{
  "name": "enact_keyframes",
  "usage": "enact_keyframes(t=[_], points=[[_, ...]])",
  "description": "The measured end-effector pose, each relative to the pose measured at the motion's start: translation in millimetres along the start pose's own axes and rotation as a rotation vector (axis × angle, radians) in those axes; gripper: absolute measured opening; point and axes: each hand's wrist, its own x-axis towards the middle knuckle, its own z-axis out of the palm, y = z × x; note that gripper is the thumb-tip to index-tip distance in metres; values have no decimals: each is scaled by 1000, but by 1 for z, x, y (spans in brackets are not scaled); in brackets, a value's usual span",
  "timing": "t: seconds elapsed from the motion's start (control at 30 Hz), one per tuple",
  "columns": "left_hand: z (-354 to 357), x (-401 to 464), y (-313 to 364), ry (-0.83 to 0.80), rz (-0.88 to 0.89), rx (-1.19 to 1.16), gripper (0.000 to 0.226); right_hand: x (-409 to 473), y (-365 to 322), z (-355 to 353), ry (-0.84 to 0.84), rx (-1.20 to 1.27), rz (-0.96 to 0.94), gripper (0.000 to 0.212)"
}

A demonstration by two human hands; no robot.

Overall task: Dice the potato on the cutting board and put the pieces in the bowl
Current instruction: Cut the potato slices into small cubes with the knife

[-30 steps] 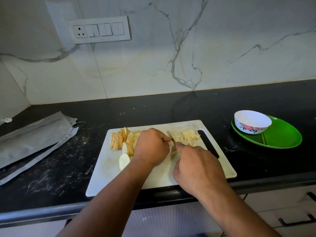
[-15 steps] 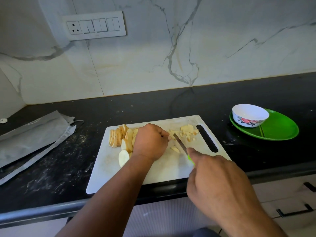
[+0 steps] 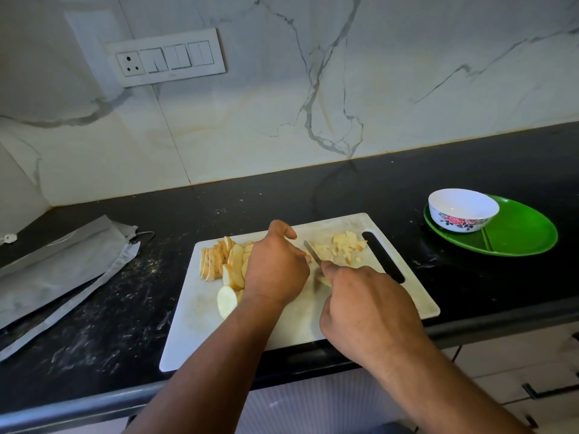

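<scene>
A black, pale-flecked stone counter [image 3: 94, 324] runs under a white marble-look wall with grey veins, where a white switch panel [image 3: 166, 57] with one socket sits high up. A white cutting board [image 3: 194, 333] lies near the counter's front edge, its handle slot at the far right end.

The left hand [image 3: 275, 267] is curled knuckles-up over potato on the board; what its fingertips hold is hidden beneath it. The right hand [image 3: 366, 311] is wrapped around the handle of a knife [image 3: 312, 252], whose blade points up and away, its tip just beside the left hand's knuckles.

Left of the left hand, touching it, leans a row of potato slices [image 3: 219, 258], with one pale slice [image 3: 227, 301] lying flat by the wrist. Beyond the knife blade, to the right of the left hand, sits a small heap of diced potato [image 3: 344, 245], just short of the handle slot.

Well to the right of the knife hand, a white bowl [image 3: 463, 209] with a flower pattern stands on the left part of a green plate [image 3: 526, 233]. Well to the left of both hands lies a grey pouch [image 3: 59, 264]. White cabinet fronts with dark handles show below the counter edge at the right
</scene>
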Motion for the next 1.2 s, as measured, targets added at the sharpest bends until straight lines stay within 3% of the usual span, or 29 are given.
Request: enact_keyframes(t=[0.23, 0.73, 1.0, 1.2], points=[[-1, -1, 2, -18, 9, 10, 38, -37, 12, -9, -43, -3, 0, 63], [-3, -13, 9, 30, 139, 83, 41, -18, 3, -15, 60, 29, 81, 54], [-3, -14, 9, 185, 200, 62, 23, -23, 3, -12, 55, 100, 70, 55], [-28, -17, 15, 470, 321, -90, 22, -28, -17, -7, -42, 78, -17, 49]])
